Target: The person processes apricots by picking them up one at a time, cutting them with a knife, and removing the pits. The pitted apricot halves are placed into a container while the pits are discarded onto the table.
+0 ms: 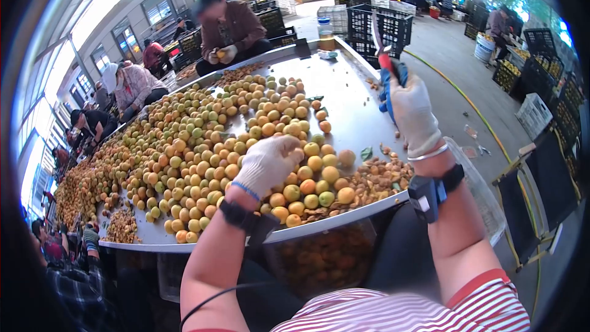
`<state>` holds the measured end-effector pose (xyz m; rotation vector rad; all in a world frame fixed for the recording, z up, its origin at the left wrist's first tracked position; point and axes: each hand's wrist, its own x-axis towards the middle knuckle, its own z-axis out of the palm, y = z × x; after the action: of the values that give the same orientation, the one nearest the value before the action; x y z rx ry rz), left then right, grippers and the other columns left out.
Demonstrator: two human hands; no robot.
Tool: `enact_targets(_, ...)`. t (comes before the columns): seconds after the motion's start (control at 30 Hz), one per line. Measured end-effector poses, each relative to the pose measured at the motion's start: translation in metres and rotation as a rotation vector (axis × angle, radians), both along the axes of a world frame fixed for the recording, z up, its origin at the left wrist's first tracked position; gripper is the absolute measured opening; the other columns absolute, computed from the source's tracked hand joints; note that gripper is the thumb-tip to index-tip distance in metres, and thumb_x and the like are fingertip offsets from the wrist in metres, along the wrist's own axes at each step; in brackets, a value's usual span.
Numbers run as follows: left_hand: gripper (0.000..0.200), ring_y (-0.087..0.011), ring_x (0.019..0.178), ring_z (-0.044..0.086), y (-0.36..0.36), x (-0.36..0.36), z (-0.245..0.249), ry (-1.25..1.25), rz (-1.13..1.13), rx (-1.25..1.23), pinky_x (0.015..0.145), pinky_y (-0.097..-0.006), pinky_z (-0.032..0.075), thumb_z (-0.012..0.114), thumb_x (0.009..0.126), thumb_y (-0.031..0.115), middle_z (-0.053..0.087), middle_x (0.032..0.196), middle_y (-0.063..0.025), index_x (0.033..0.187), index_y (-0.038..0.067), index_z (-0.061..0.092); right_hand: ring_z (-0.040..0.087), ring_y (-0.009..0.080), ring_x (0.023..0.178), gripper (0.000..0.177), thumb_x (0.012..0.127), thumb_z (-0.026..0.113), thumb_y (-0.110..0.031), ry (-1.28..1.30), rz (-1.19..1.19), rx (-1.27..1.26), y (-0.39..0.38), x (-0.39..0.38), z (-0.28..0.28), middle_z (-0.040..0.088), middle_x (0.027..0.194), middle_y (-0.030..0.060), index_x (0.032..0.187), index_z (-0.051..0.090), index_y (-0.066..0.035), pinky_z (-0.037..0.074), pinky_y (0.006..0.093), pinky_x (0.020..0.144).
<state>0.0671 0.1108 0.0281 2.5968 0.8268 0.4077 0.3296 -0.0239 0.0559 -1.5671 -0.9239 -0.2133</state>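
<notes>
My right hand (413,110) is clamped around the red handle of a knife (385,61), raised near the right edge of the metal table (350,92), with the blade pointing up and away from me. My left hand (270,163) is bent at the fingers above the near part of the fruit (314,163); whether the fingertips are clamped on a piece cannot be told, since the back of my glove hides the palm side. The fruit lies in a broad spread on the table, close around my left hand, with single pieces just beyond its fingertips and others below the wrist; the knife is well apart from it. Handling, as judged: each piece should be light and rounded, firm where green, softer and more easily bruised where orange, and liable to roll on the smooth metal. Take hold across the widest part, thumb opposed to two or three fingers, with light, even pressure; the knit glove should assist friction. The knife should be light and stiff; hold it by the handle only, with fingers clear of the blade. Split pieces (387,175) lie to the right of my left hand, beside the whole fruit.
</notes>
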Motion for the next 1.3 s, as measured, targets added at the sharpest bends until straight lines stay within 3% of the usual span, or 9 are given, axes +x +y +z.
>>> enact_targets(0.03,0.037,-0.0295,0.101,0.070,0.008,0.019,-0.004,0.038,-0.002,0.034,0.089,-0.0383,0.055,0.067,0.089,0.034,0.074,0.109,-0.0128,0.116,0.009,0.072,0.068,0.0304,0.071,0.021,0.098,0.062,-0.016,0.005,-0.016,-0.002,-0.006,-0.001,-0.006,0.069,0.084,0.0180,0.113,0.063,-0.001,0.055,0.0389,0.061)
enact_targets(0.1,0.037,-0.0305,0.105,0.068,0.031,0.061,-0.022,0.163,0.000,0.094,0.093,-0.0404,0.054,0.059,0.092,0.034,0.072,0.111,-0.0107,0.123,0.016,0.068,0.062,0.0090,0.063,0.021,0.105,0.053,-0.016,-0.008,0.121,0.130,-0.020,-0.019,-0.028,0.068,0.086,0.0046,0.120,0.062,-0.004,0.053,0.0232,0.051)
enact_targets(0.13,0.039,-0.0296,0.108,0.068,0.042,0.080,-0.036,0.171,0.023,0.156,0.095,-0.0383,0.054,0.064,0.089,0.034,0.072,0.116,-0.0115,0.123,0.016,0.070,0.061,0.0091,0.063,0.023,0.104,0.055,-0.017,0.500,0.310,0.262,-0.038,-0.057,-0.006,0.067,0.089,0.0057,0.122,0.060,-0.003,0.054,0.0229,0.052)
enact_targets(0.37,0.057,-0.0294,0.123,0.062,0.071,0.162,-0.063,0.772,-0.033,0.214,0.102,-0.0415,0.051,0.062,0.083,0.019,0.065,0.133,-0.0111,0.140,0.029,0.060,0.058,0.0049,0.063,0.022,0.105,0.054,-0.014,0.793,0.143,0.290,-0.027,-0.062,-0.115,0.066,0.090,0.0018,0.124,0.058,-0.005,0.051,0.0197,0.054)
enact_targets(0.53,0.043,-0.0346,0.108,0.069,0.087,0.186,-0.075,0.901,-0.131,0.307,0.095,-0.0432,0.053,0.062,0.077,0.020,0.073,0.114,-0.0146,0.118,0.019,0.073,0.055,0.0031,0.059,0.021,0.106,0.053,-0.014,0.884,0.140,0.316,-0.025,-0.047,-0.109,0.066,0.091,0.0014,0.124,0.058,-0.005,0.053,0.0201,0.049)
enact_targets(0.8,0.041,-0.0283,0.105,0.069,0.089,0.180,-0.038,0.588,-0.045,0.145,0.093,-0.0385,0.054,0.070,0.077,0.034,0.073,0.110,-0.0106,0.113,0.016,0.074,0.055,0.0072,0.060,0.026,0.105,0.056,-0.021,1.260,0.229,0.329,-0.031,-0.034,-0.122,0.062,0.089,0.0008,0.127,0.058,-0.007,0.052,0.0221,0.049)
enact_targets(1.0,0.043,-0.0203,0.095,0.069,0.089,0.195,-0.008,0.362,-0.067,-0.127,0.089,-0.0327,0.054,0.075,0.074,0.023,0.073,0.105,-0.0113,0.112,0.005,0.071,0.060,0.0102,0.064,0.023,0.104,0.058,-0.023,1.252,0.259,0.329,-0.033,-0.032,-0.140,0.062,0.088,0.0021,0.121,0.058,-0.006,0.053,0.0240,0.054)
enact_targets(1.2,0.060,-0.0158,0.103,0.068,0.036,0.259,0.077,-0.198,-0.601,-0.588,0.093,-0.0292,0.054,0.073,0.091,0.037,0.071,0.112,-0.0070,0.136,0.002,0.058,0.059,0.0096,0.067,0.025,0.104,0.059,-0.023,1.237,0.307,0.313,-0.027,-0.037,-0.140,0.061,0.093,0.0022,0.123,0.058,-0.007,0.053,0.0244,0.055)
enact_targets(1.3,0.047,-0.0131,0.103,0.068,0.030,0.269,0.100,-0.341,-0.694,-0.360,0.092,-0.0274,0.054,0.069,0.096,0.033,0.071,0.113,-0.0059,0.132,0.004,0.063,0.048,0.0020,0.055,0.016,0.105,0.055,-0.018,1.293,0.243,0.333,-0.023,-0.041,-0.134,0.056,0.080,-0.0047,0.117,0.059,-0.009,0.046,0.0187,0.045)
